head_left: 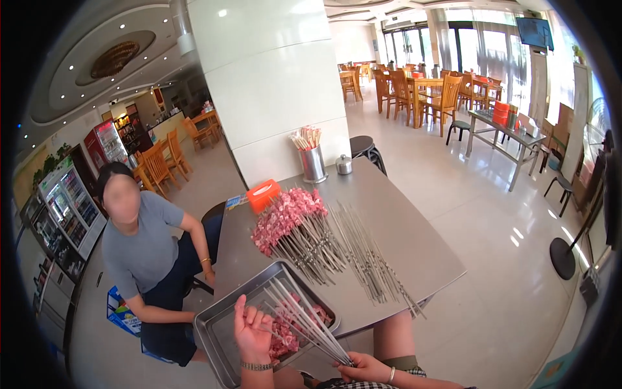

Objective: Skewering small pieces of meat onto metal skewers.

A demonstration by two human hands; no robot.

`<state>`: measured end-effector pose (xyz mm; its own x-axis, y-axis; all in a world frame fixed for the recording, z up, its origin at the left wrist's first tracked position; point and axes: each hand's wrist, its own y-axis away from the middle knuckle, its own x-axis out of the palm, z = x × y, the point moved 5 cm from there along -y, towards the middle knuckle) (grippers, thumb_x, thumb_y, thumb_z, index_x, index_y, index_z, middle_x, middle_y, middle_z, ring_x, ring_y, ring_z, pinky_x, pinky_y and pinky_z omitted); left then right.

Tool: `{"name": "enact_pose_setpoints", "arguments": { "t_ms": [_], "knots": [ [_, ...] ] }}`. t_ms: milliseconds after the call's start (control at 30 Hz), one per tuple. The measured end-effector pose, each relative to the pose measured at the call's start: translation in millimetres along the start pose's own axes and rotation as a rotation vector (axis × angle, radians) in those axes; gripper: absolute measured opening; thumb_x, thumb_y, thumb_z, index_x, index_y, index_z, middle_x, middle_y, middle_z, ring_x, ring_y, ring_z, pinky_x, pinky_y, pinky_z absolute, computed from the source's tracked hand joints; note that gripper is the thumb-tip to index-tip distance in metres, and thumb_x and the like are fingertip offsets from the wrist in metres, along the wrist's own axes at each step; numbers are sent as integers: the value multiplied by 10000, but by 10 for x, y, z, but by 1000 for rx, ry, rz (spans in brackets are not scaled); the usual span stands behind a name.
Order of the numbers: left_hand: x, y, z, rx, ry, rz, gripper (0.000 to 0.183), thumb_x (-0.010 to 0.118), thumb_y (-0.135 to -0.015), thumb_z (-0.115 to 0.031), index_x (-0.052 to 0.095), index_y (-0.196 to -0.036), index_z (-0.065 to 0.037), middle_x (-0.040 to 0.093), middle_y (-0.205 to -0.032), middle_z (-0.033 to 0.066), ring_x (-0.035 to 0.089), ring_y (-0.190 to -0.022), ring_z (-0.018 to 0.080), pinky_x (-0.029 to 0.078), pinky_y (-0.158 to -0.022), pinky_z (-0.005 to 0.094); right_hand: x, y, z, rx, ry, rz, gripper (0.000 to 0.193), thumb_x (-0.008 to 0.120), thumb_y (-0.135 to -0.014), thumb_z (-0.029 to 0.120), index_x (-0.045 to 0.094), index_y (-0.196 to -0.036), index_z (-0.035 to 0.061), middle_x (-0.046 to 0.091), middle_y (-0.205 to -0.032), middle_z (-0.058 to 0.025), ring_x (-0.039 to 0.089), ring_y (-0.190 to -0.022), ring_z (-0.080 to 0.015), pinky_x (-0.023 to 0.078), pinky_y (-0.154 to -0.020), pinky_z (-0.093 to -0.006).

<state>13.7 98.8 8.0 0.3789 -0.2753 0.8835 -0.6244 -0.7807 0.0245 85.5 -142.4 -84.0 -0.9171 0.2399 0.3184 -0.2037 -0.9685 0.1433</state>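
My right hand (pixel 366 368) is closed around the ends of a fanned bundle of bare metal skewers (pixel 311 324). The bundle slants up and left over a deep metal tray (pixel 217 324). Pieces of raw pink meat (pixel 285 337) lie in the tray, partly hidden by the skewers. Above the tray's near side, my left hand (pixel 253 330) is raised with one finger up and the others loosely bent; I see nothing in it. Beyond the tray, a pile of meat-loaded skewers (pixel 291 220) lies on the metal table (pixel 414 240), beside a spread of bare metal skewers (pixel 369 256).
An orange tissue box (pixel 262 196), a metal canister of sticks (pixel 313 163) and a small lidded pot (pixel 344 165) stand by the tiled pillar (pixel 272 84). At the left, a seated person (pixel 152 246) has an arm near the tray. A fan stand (pixel 562 258) is at right.
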Motion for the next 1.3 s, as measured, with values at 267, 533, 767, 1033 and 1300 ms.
{"name": "enact_pose_setpoints", "arguments": {
  "t_ms": [267, 533, 767, 1033, 1300],
  "knots": [
    [-130, 26, -147, 123, 34, 61, 284, 401, -974, -327, 462, -761, -150, 295, -551, -66, 288, -460, 44, 347, -518, 225, 157, 38, 282, -162, 164, -58, 211, 558, -881, 186, 561, -1035, 42, 533, -722, 13, 468, -618, -87, 420, -554, -261],
    [335, 328, -312, 378, -260, -134, 324, 434, -949, -226, 313, -664, -129, 244, -572, -22, 204, -502, 89, 257, -481, 245, 207, -86, 495, -196, 144, -107, 191, 545, -889, 168, 539, -1042, 53, 514, -708, 17, 453, -608, -80, 408, -542, -257],
    [459, 483, -323, 377, -254, -147, 346, 418, -954, -244, 303, -649, -127, 252, -554, -13, 202, -480, 95, 253, -438, 252, 192, -114, 548, -289, 48, -175, 197, 540, -892, 161, 529, -1057, 55, 509, -704, 17, 446, -603, -77, 403, -536, -253],
    [-1, 268, 91, 21, -138, 44, 514, 402, -922, -496, 504, -1136, -40, 519, -860, 64, 510, -743, 175, 464, -671, 304, 380, 30, 371, -130, -29, -125, 232, 517, -900, 97, 505, -1125, 40, 500, -694, 20, 435, -577, -68, 383, -521, -221],
    [193, 124, -399, 73, 37, 182, 354, 372, -970, -315, 488, -1187, -60, 534, -908, 24, 501, -833, 155, 402, -806, 314, 302, -55, 159, -8, 48, -123, 187, 510, -896, 21, 489, -1081, 5, 554, -679, -30, 529, -602, -89, 426, -563, -220]
  ]
}}
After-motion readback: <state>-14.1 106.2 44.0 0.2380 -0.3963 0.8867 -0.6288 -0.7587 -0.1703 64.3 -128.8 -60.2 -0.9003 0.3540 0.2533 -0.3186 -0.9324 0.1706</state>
